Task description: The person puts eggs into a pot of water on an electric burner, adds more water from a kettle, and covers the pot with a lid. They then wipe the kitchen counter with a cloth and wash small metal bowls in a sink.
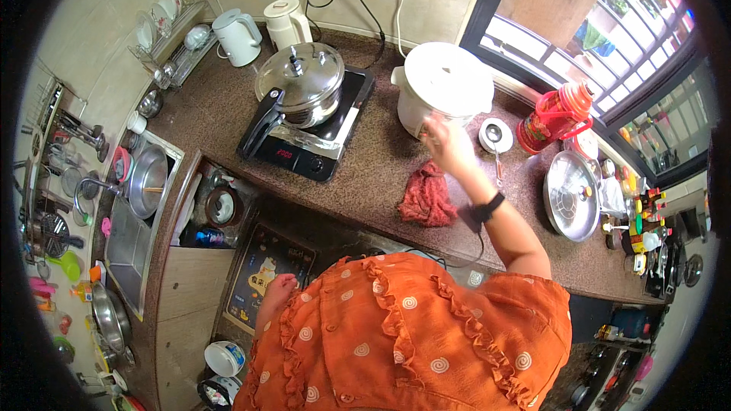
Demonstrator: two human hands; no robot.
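My right hand (pixel 442 142), slightly blurred, reaches up to the front of a white electric cooker (pixel 445 83). I see nothing held in it; whether the fingers touch the cooker's wall is unclear. Below that wrist, which wears a dark band, a crumpled red cloth (pixel 428 197) lies on the counter. A small white bowl or lid with a metal spoon (pixel 494 134) sits just right of the cooker. Low by my body hangs my left hand (pixel 278 291), partly hidden by the orange sleeve, away from the counter.
A lidded steel pressure cooker (pixel 302 85) stands on a lit induction cooktop (pixel 291 154), its black handle toward me. On the right are a red thermos flask (pixel 554 117) and a round steel lid (pixel 571 197). Two kettles (pixel 237 37) stand behind; the sink (pixel 128 251) is left.
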